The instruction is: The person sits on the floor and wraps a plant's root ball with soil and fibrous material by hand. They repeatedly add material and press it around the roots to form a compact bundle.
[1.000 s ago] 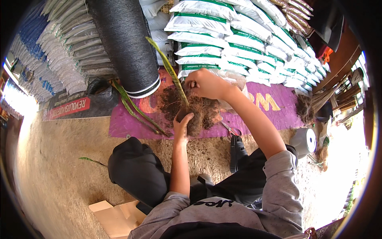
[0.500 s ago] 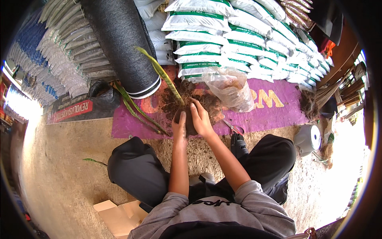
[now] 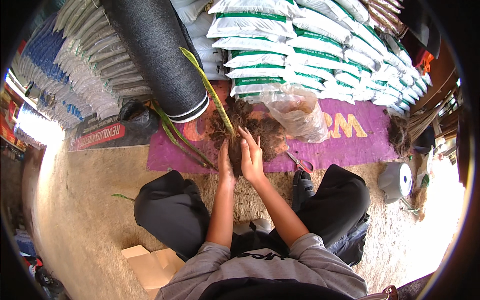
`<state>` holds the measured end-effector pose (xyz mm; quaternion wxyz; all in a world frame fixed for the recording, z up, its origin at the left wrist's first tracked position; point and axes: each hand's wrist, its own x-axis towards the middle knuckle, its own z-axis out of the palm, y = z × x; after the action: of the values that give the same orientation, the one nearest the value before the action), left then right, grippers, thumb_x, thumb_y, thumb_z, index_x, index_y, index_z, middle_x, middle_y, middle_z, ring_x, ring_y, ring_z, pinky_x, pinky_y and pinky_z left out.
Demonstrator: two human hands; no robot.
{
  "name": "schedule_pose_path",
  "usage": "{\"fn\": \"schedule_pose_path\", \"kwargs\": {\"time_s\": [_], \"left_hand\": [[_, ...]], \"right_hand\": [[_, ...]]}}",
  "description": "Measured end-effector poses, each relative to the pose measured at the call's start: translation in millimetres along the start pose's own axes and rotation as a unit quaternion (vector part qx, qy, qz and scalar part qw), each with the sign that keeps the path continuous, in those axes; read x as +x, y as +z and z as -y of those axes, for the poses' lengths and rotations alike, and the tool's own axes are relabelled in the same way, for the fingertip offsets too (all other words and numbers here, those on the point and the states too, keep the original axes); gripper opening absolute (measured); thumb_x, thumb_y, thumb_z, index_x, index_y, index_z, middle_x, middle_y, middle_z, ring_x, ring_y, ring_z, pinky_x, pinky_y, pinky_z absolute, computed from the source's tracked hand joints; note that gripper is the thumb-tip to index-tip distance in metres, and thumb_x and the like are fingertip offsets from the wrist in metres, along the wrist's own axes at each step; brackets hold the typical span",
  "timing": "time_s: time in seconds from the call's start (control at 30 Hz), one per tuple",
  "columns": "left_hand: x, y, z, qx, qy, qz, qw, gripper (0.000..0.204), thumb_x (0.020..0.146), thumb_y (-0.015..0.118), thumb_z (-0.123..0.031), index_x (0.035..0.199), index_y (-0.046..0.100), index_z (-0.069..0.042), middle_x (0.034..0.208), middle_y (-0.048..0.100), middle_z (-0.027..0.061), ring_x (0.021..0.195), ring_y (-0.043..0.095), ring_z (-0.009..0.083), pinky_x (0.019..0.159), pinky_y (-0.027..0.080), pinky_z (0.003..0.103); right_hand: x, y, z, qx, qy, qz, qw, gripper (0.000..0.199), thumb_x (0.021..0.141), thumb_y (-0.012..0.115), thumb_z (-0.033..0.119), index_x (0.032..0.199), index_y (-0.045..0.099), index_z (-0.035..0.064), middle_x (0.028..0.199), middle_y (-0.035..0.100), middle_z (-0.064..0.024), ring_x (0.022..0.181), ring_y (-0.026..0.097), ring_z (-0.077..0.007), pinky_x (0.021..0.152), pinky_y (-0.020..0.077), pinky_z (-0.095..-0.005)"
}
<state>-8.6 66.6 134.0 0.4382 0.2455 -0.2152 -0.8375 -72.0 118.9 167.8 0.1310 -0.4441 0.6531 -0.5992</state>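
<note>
Both my hands are cupped around a dark clump of roots and soil (image 3: pixel 237 159) at the base of a long, yellow-edged green leaf (image 3: pixel 209 90) that rises toward the back. My left hand (image 3: pixel 224 162) presses the clump from the left and my right hand (image 3: pixel 251 156) presses it from the right. Under it lies a heap of loose dark soil (image 3: pixel 267 132) on a purple mat (image 3: pixel 345 137). A clear plastic bag (image 3: pixel 297 112) with some soil inside lies just to the right of the heap.
More long leaves (image 3: pixel 177 137) lie on the mat to the left, near a black bag (image 3: pixel 136 117). Red-handled scissors (image 3: pixel 300 164) lie by my right foot. A black mesh roll (image 3: pixel 157 55), stacked white sacks (image 3: pixel 300 40), a grey tape roll (image 3: pixel 397 181) and cardboard (image 3: pixel 150 262) surround me.
My right hand has let go of the clear plastic bag, which now lies on the mat, and has come down onto the root clump beside my left hand.
</note>
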Motion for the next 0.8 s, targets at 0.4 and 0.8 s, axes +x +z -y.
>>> {"fn": "schedule_pose_path", "kwargs": {"time_s": [0.4,0.8], "left_hand": [[14.9,-23.2,6.0,-0.013,-0.021,0.006,1.000,0.038,0.092,0.048,-0.030,0.116,0.054,-0.001,0.113,0.058,0.0093,0.098,0.058,0.0191,0.085,0.047,0.032],[-5.8,-5.3,-6.5,-0.028,-0.013,0.018,0.999,0.029,0.092,0.047,-0.031,0.100,0.057,-0.005,0.090,0.059,0.0027,0.081,0.057,0.0133,0.073,0.046,0.028]], "right_hand": [[2.8,-5.4,-3.8,0.058,0.009,0.048,0.997,0.050,0.094,0.038,0.031,0.138,0.034,0.0074,0.146,0.027,-0.0158,0.137,0.017,-0.0319,0.109,0.0034,-0.0507],[-10.6,-0.9,13.8,0.017,-0.084,-0.009,0.996,0.028,0.086,0.049,0.008,0.111,0.052,-0.0019,0.108,0.052,-0.0200,0.099,0.051,-0.0360,0.086,0.0410,-0.0393]]}}
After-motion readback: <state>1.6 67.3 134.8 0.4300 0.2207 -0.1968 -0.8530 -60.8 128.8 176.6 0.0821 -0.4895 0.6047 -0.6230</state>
